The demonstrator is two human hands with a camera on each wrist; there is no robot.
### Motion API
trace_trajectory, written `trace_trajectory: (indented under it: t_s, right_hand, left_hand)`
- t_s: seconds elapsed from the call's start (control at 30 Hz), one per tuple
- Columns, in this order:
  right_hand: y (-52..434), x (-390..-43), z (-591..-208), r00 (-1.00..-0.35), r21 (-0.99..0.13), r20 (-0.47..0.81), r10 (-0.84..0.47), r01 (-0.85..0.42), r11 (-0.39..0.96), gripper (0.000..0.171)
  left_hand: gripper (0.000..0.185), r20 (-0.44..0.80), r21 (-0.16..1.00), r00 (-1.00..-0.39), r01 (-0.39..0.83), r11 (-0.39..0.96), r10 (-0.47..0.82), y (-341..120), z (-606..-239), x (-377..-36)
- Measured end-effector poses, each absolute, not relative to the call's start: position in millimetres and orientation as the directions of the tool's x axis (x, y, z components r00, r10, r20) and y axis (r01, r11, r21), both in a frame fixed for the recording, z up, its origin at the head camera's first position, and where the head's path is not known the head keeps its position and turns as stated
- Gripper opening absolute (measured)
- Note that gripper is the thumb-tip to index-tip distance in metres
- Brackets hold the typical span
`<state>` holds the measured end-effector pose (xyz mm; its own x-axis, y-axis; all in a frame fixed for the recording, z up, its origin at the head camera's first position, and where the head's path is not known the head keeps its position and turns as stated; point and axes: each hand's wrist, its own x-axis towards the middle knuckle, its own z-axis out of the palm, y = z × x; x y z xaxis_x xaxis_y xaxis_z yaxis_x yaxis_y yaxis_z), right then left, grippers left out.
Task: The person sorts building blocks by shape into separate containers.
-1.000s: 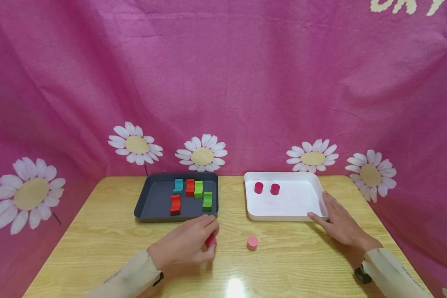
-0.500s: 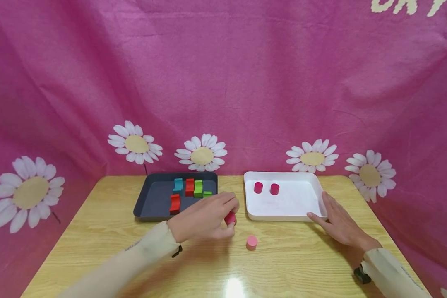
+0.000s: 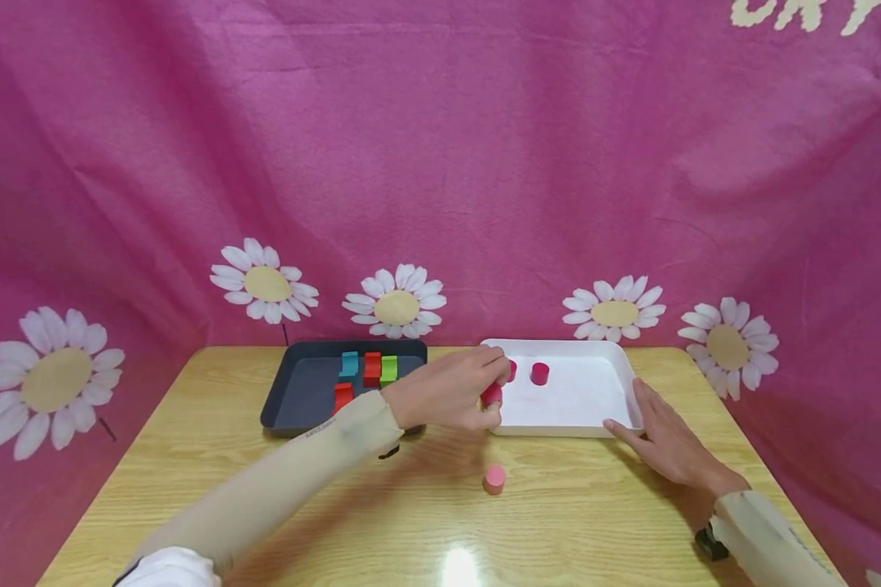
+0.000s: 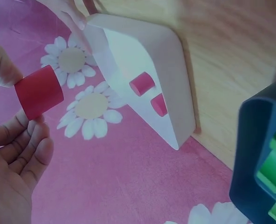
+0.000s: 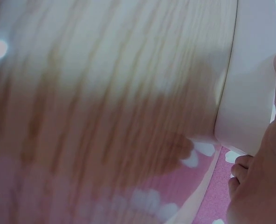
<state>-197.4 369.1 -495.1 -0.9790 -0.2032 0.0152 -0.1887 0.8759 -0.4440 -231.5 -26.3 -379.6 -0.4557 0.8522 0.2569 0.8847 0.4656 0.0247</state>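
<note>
My left hand (image 3: pixel 487 385) pinches a red cylinder (image 3: pixel 492 395) between thumb and fingers, just above the left edge of the white tray (image 3: pixel 558 430). The left wrist view shows the same red cylinder (image 4: pixel 38 92) held clear of the white tray (image 4: pixel 175 70). Two more red cylinders (image 3: pixel 539 373) stand near the tray's back left; my hand partly hides one. A pink cylinder (image 3: pixel 494 478) stands alone on the table in front. My right hand (image 3: pixel 649 424) lies flat with straight fingers against the tray's right front corner (image 5: pixel 250 93).
A dark tray (image 3: pixel 297 403) to the left holds blue (image 3: pixel 349 364), red (image 3: pixel 372 368) and green (image 3: pixel 388 370) blocks; my left forearm crosses its front right corner. A pink daisy-print cloth (image 3: pixel 440 163) closes off the back and sides of the wooden table (image 3: pixel 191 489).
My left hand lifted the red cylinder from the table and carried it right and away from me to the white tray's left edge. The right hand stayed still.
</note>
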Motion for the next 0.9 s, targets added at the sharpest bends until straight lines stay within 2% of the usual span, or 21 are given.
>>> trace_trajectory:
  t_s: [0.4,0.57,0.9]
  right_hand:
    - [369.0,-197.3,-496.8,-0.978,-0.457,0.019,-0.208,-0.194,0.868,0.109]
    - [369.8,-197.1,-496.0,-0.978,-0.458,0.016,-0.208,-0.192,0.868,0.109]
    - [368.3,-195.7,-493.8,-0.977,-0.467,0.016,-0.212,-0.195,0.862,0.107]
  left_hand:
    - [0.028,0.179,0.017,-0.51,0.857,0.516,0.841,19.7,-390.2,-271.1]
    - [0.027,0.146,0.038,-0.54,0.84,0.541,0.829,35.5,-401.7,-281.1]
    - [0.02,0.086,0.053,-0.563,0.826,0.561,0.822,48.5,-431.7,-297.4]
